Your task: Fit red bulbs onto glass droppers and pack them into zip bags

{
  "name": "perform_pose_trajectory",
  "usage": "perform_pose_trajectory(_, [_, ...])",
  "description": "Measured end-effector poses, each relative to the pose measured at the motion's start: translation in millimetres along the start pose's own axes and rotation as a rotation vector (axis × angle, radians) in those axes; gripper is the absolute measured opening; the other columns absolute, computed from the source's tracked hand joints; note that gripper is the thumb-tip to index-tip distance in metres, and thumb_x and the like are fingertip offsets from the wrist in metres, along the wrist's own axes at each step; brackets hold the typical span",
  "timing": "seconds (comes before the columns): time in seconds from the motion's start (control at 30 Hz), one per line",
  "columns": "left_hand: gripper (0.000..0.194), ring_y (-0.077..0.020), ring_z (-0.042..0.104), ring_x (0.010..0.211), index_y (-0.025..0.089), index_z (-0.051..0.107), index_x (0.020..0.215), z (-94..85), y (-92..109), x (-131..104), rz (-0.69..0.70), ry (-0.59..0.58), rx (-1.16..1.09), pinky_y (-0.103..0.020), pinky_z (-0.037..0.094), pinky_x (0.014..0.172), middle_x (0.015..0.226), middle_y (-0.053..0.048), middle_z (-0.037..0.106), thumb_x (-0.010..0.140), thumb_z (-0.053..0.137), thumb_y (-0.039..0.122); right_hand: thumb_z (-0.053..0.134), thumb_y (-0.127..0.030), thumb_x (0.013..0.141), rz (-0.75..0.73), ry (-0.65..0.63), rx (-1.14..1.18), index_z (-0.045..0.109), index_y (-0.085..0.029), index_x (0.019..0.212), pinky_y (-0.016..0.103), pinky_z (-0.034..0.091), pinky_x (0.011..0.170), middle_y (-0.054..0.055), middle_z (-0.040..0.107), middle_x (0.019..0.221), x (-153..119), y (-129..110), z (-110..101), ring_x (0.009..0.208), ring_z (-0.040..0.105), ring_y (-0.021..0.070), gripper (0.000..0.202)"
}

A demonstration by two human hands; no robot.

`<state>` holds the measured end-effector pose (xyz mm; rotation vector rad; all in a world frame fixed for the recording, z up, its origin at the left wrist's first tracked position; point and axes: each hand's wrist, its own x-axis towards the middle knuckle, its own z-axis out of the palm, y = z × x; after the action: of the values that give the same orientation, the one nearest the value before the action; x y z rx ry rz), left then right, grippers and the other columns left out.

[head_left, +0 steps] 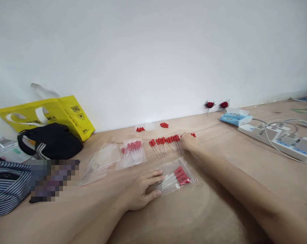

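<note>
A clear zip bag (pixel 168 184) lies in front of me with several droppers (pixel 180 174) inside, their red rubber bulbs toward its right end. My left hand (pixel 144 189) rests on the table at the bag's left edge, thumb and fingers apart, fingertips touching the plastic. Farther back, loose red-bulbed droppers (pixel 172 140) lie in a row of small groups. At the right part of that row is my right hand (pixel 190 142), its fingers curled down and closed around a dropper, largely hidden by the hand. Red bulbs show on both sides of it.
Left of the row lie a filled dropper bag (pixel 133 152) and flat clear bags (pixel 106 159). Small red bulbs (pixel 164 125) sit by the wall. A yellow bag (pixel 77 118) and black pouch (pixel 57 140) stand left; tissues (pixel 236 118) and a power strip (pixel 277 139) lie right.
</note>
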<state>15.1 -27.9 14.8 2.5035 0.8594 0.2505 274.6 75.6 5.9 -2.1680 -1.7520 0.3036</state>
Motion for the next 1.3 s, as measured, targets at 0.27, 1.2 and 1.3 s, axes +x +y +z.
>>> perform_pose_trajectory(0.27, [0.04, -0.023, 0.035, 0.122, 0.028, 0.048, 0.12, 0.6, -1.0, 0.2, 0.001, 0.012, 0.005, -0.044, 0.03, 0.101, 0.133, -0.002, 0.041, 0.081, 0.05, 0.034, 0.04, -0.029, 0.079, -0.075, 0.075, 0.606, 0.055, -0.015, 0.075, 0.024, 0.037, 0.049, 0.002, 0.053, 0.057, -24.8, 36.0, -36.0, 0.051, 0.05, 0.0126, 0.02])
perform_pose_trajectory(1.2, [0.041, -0.0238, 0.032, 0.124, 0.029, 0.045, 0.123, 0.9, -3.7, 0.8, -0.019, -0.024, 0.039, -0.044, 0.027, 0.102, 0.136, -0.002, 0.036, 0.083, 0.048, 0.033, 0.058, -0.039, 0.065, 0.008, -0.069, 1.47, 0.035, -0.022, 0.082, 0.017, 0.032, 0.035, -0.008, 0.056, 0.058, -96.2, 24.2, 7.4, 0.035, 0.046, 0.0059, 0.033])
perform_pose_trajectory(1.3, [0.04, -0.0241, 0.032, 0.124, 0.027, 0.045, 0.122, -0.1, -1.8, 0.9, -0.013, -0.015, 0.022, -0.045, 0.026, 0.102, 0.136, -0.003, 0.036, 0.082, 0.048, 0.033, 0.057, -0.042, 0.067, -0.068, -0.155, 1.41, 0.036, -0.022, 0.079, 0.017, 0.011, 0.028, -0.011, 0.049, 0.047, -98.9, 21.9, 8.8, 0.023, 0.028, 0.0027, 0.032])
